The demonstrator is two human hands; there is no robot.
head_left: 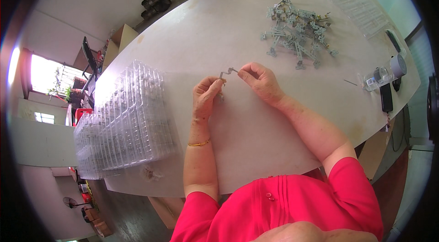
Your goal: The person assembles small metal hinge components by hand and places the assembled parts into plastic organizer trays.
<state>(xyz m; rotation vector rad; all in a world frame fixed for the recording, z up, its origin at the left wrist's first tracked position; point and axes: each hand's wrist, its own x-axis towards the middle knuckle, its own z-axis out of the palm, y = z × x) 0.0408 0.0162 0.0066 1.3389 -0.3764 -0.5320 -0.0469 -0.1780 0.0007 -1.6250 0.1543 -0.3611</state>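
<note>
Over the middle of the table, a small bent grey metal part (pixel 229 71) spans the gap between my two hands. My left hand (pixel 206 94) is closed in a pinch on its left end, and a bit of brassy and grey metal shows below the fingertips. My right hand (pixel 260 81) pinches the part's other end between thumb and forefinger. Beyond my right hand lies a loose pile of grey metal brackets (pixel 299 31), some with brass-coloured bits. Left of my left hand stands a tall stack of clear plastic trays (pixel 137 118) with small parts inside.
A clear empty-looking plastic tray (pixel 350 2) lies at the far right of the white table (pixel 192 36). Near the right edge are a clear bottle (pixel 376 79), a black phone-like object (pixel 386 98) and a thin rod (pixel 350 82). A small clear bag (pixel 150 173) sits by the stack.
</note>
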